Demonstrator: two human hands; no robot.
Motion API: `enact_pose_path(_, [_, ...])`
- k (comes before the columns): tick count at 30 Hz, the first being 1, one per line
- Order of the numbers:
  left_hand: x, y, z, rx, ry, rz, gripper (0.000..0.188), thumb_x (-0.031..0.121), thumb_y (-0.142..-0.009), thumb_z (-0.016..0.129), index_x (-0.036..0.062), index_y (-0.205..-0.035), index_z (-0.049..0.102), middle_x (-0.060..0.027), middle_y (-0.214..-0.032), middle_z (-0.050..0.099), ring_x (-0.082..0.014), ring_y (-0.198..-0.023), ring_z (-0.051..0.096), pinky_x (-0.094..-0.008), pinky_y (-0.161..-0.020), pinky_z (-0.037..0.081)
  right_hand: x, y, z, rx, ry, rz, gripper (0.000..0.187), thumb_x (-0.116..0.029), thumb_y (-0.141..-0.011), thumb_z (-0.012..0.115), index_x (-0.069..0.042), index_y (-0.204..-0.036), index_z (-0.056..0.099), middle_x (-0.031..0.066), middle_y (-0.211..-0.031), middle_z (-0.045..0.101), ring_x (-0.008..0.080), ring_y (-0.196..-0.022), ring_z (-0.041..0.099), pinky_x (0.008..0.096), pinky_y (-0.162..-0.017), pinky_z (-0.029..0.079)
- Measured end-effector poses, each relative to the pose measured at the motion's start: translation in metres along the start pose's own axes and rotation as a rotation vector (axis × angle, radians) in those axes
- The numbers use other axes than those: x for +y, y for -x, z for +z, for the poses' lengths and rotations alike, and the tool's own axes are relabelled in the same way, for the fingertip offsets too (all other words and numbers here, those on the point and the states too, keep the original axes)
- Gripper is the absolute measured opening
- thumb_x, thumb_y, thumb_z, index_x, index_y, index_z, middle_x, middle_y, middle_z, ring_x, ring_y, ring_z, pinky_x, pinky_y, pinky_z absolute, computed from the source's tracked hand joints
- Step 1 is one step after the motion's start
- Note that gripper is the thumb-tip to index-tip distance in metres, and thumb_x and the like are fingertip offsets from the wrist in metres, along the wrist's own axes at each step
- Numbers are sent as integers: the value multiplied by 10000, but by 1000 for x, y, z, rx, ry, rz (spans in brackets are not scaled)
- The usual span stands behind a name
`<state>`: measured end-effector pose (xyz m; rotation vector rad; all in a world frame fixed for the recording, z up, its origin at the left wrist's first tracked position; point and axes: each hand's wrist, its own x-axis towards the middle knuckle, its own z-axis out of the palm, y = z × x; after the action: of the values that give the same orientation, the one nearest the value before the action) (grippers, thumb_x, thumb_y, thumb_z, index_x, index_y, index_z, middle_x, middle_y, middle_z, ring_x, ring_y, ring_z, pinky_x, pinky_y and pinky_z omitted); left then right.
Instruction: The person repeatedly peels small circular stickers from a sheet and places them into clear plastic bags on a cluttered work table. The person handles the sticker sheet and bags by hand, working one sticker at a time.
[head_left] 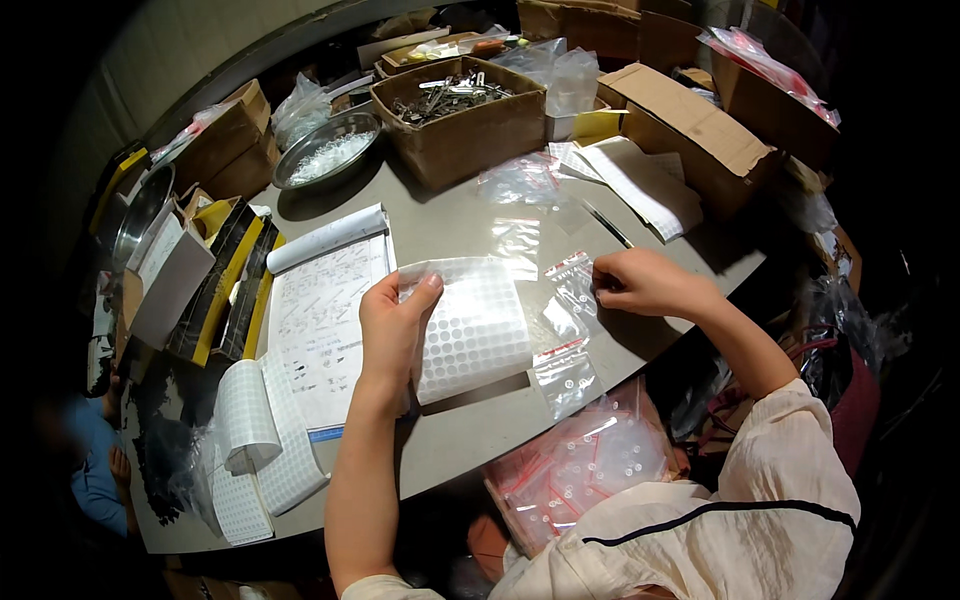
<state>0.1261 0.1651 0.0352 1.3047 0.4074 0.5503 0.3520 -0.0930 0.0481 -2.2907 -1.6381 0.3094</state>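
My left hand (388, 328) grips the edge of a sheet of round stickers (474, 342), thumb on top, holding it tilted above the table. The sheet carries rows of small pale dots. My right hand (650, 284) is closed, fingertips curled down at the right edge of a small clear zip bag (572, 303); whatever they pinch is hidden. Just below lies another zip bag (567, 382) with a red strip and small round white marks. A third bag (516, 246) rests farther up the table. Beyond my right hand is a dark pen (607, 226).
An open cardboard box of red-edged zip bags (580, 470) sits at the near table edge. Leftward are a notepad (325, 310) and curled sticker sheets (250, 415). Farther back stand a metal bowl (330, 150), a box of metal parts (455, 140) and a carton (690, 125).
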Motion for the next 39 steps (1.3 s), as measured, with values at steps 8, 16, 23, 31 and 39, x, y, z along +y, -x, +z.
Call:
enact_pose_path(8, [8,6,3,32,43,43,190,93,-956,677,-61,-1068,685,-60,-989,690,-101,-880,625,-242,-837,514,-14,11,-20,-145,159,140,565,-513,-823,794,3,-974,622,216,-853,685,426,-838,662,470,-706,506])
enact_pose_path(16, [13,10,8,21,18,23,217,95,-961,671,-68,-1105,677,-69,-1016,692,-114,-907,640,-251,-860,523,-43,40,-4,-255,-175,-73,478,-435,-893,768,-17,-1034,584,152,-855,658,317,-768,656,408,-682,510])
enact_pose_path(23, [9,8,5,-15,-3,-5,244,98,-951,682,-72,-1124,663,-83,-1016,690,-108,-885,634,-245,-816,527,-39,23,15,78,16,-151,159,-79,-881,655,-34,-1002,562,156,-905,647,349,-830,639,412,-712,511])
enact_pose_path(31, [10,10,12,-85,-51,-3,213,81,-946,679,-50,-1113,673,-52,-918,685,-85,-816,632,-211,-746,517,-35,20,-1,-202,226,62,316,-291,-902,752,-36,-993,588,157,-901,673,381,-843,656,435,-706,508])
enact_pose_path(39, [-9,9,12,-182,-210,71,123,111,-934,699,-7,-967,706,22,-792,645,-41,-696,525,-213,-618,412,-62,-10,-16,112,-259,-166,236,-236,-971,686,-21,-1045,623,86,-926,670,188,-806,648,343,-636,506])
